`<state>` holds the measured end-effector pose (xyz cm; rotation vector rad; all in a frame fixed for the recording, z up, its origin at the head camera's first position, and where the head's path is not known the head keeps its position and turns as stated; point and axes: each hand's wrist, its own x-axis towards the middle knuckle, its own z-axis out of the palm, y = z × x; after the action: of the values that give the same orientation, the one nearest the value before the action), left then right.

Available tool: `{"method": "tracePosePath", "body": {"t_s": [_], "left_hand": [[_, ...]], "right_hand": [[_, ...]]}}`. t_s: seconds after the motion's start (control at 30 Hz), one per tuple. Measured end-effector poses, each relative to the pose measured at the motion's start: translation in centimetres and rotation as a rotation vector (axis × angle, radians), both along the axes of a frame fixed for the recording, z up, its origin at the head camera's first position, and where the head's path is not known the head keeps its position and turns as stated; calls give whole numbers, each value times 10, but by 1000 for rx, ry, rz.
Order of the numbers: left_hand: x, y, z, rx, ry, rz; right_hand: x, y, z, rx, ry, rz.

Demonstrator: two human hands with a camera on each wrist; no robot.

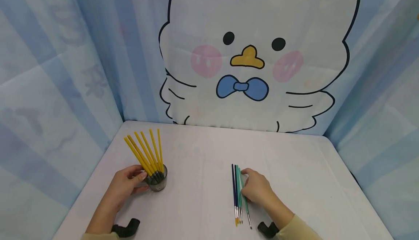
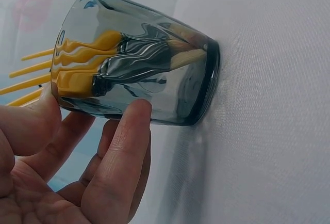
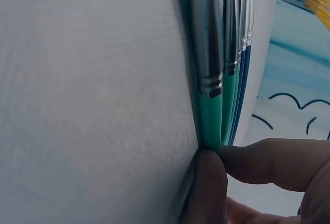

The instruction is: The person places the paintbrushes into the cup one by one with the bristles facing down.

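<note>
A smoky grey glass cup (image 2: 178,87) stands on the table at the left in the head view, holding several yellow-handled paintbrushes (image 1: 146,155) bristles down. My left hand (image 1: 126,182) grips the cup from its left side, with the thumb by the rim and fingertips against the wall. Right of centre lies a row of slim paintbrushes with green and dark blue handles (image 1: 234,185). With thumb and finger, my right hand (image 1: 258,189) pinches the rightmost green paintbrush (image 3: 210,118) on its handle. Its metal ferrule end angles slightly away from the others, towards the near edge.
A white cloth covers the table (image 1: 196,167). Pale blue patterned curtains (image 1: 46,87) enclose it at the sides, and a large cartoon bird (image 1: 248,22) is printed on the back one. Black wrist straps (image 1: 127,228) show at both forearms.
</note>
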<state>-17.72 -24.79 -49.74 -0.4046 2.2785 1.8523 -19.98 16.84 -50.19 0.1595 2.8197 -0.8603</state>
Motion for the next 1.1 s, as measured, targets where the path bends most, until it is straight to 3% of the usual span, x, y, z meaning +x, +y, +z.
{"method": "tracePosePath", "body": {"t_s": [0.37,0.6,0.9,1.1], "left_hand": [[0,1,-1,-2,5,-2],[1,1,-1,-8,12,-2],[-1,0,-1,0,1,1],[0,0,-1,6,4,4]], "right_hand": [[1,-7,-4,75,24,12],[-1,-7,-1,59,14,-13],[-1,-1,2,-74,-23,-65],[-2,4,-1,-252,-17,-84]]}}
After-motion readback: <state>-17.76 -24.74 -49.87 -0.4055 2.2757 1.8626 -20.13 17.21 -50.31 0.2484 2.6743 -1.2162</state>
